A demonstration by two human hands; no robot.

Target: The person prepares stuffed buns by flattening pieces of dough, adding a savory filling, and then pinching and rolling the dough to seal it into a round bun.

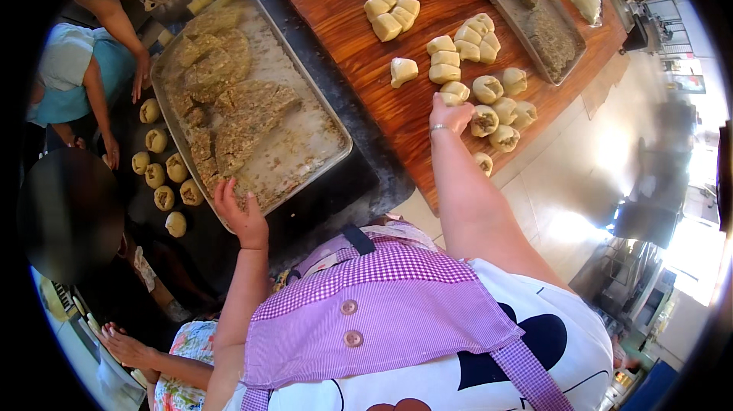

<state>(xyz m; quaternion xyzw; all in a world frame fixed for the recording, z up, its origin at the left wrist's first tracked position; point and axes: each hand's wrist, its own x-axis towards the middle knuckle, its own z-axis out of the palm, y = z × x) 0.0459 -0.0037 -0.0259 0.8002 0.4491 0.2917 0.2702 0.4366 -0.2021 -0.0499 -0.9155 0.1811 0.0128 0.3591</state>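
Cream dough [456, 92] touches the right hand [452, 114] (partly curled).

We see a reddish-brown wooden table [347, 37] beside a dark work surface [372, 170], with a pale tiled floor [546, 174] past the table, shiny where light [592, 229] bounces off it. Along the right edge we get metal shelving [673, 38] and a pale wall [691, 312], bent by the lens; strong white glare [704, 239] there, window or doorway we can't tell.
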